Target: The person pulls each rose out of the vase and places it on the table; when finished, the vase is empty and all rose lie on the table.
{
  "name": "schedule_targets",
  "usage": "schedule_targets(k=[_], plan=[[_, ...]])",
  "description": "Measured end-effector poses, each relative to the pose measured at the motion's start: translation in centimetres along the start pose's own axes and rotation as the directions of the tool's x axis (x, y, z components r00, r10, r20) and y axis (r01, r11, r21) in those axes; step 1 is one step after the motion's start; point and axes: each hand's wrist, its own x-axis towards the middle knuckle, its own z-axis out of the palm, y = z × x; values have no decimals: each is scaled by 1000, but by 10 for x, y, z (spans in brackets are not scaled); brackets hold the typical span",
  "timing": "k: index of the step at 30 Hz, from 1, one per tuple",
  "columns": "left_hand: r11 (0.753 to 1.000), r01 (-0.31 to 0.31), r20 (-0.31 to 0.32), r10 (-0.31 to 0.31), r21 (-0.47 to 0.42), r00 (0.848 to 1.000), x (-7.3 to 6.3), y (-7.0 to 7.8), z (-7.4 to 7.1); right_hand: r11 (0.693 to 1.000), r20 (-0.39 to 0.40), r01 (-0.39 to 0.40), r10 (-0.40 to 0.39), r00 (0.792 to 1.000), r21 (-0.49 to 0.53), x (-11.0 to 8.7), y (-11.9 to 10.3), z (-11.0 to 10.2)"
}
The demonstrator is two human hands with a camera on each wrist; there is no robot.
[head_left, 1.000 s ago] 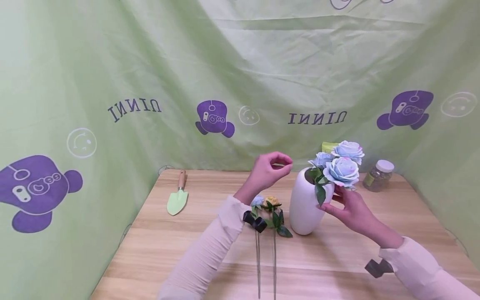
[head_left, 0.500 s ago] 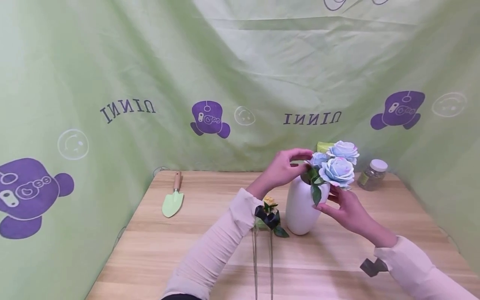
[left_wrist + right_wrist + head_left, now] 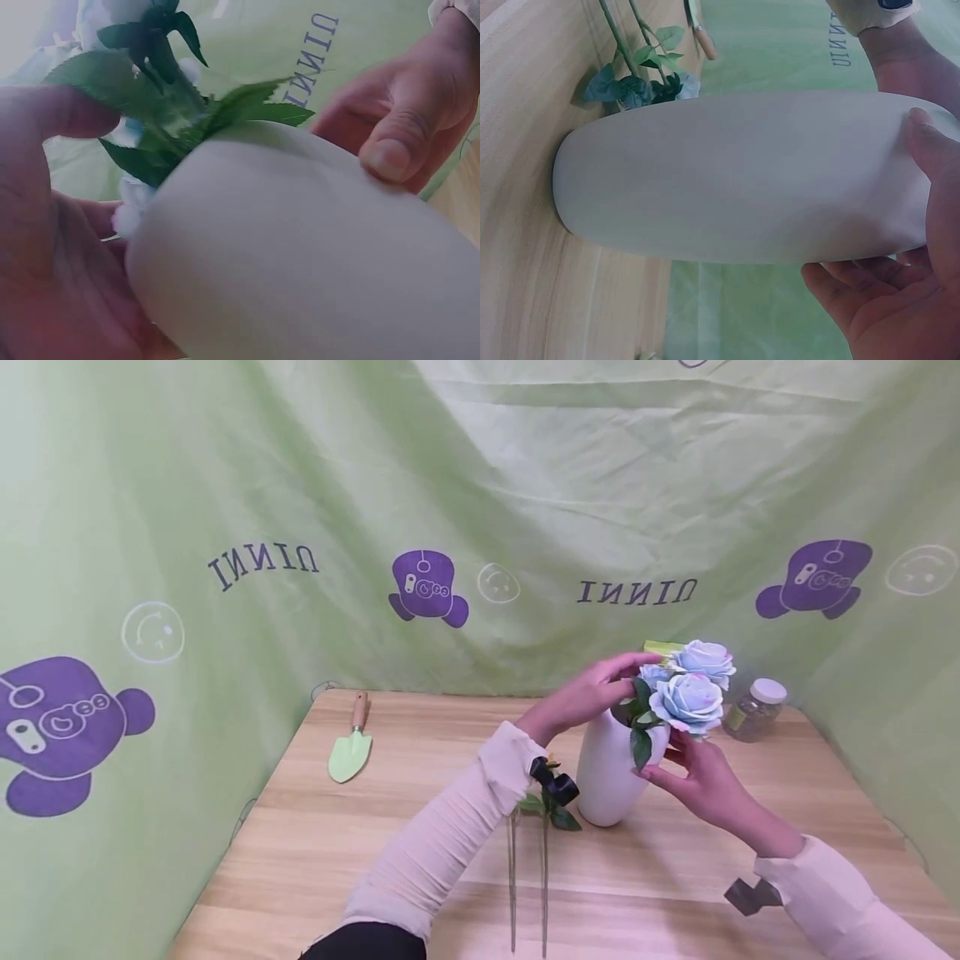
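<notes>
A tall white vase (image 3: 609,781) stands on the wooden table, right of the middle, with several blue artificial roses (image 3: 690,702) leaning out of its mouth to the right. My right hand (image 3: 708,785) grips the vase's upper right side, thumb towards me; the right wrist view shows its fingers (image 3: 832,289) along the other side. At the mouth, my left hand (image 3: 588,693) reaches among the roses. In the left wrist view, a digit touches a green leaf (image 3: 105,79), and a gap shows between thumb and fingers. The roses partly hide those fingertips in the head view.
Loose flower stems (image 3: 544,877) lie left of the vase, their blooms mostly behind my left wrist. A garden trowel (image 3: 350,756) lies at the far left. Behind the roses are a lidded jar (image 3: 753,712) and a yellow-green object (image 3: 660,647). A green cloth (image 3: 525,485) encloses the table.
My left hand has moved right from beside the vase to the roses and leaves at its mouth. The right hand has kept its grip on the vase, which stays in place.
</notes>
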Motion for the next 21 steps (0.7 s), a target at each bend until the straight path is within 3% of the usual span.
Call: schedule_targets(k=[9,17,21], plan=[[989,-11,-74,0,-146,997,6,-9,3,999,13,-34,34,999,-25,1,2,-3],[990,-45,-67,36,-134,997,6,-11,1,999,3,-32,32,999,-17,-1,4,-2],[990,-32,-65,23,-140,998,6,-12,0,1000,-7,-27,27,1000,-5,-1,4,-1]])
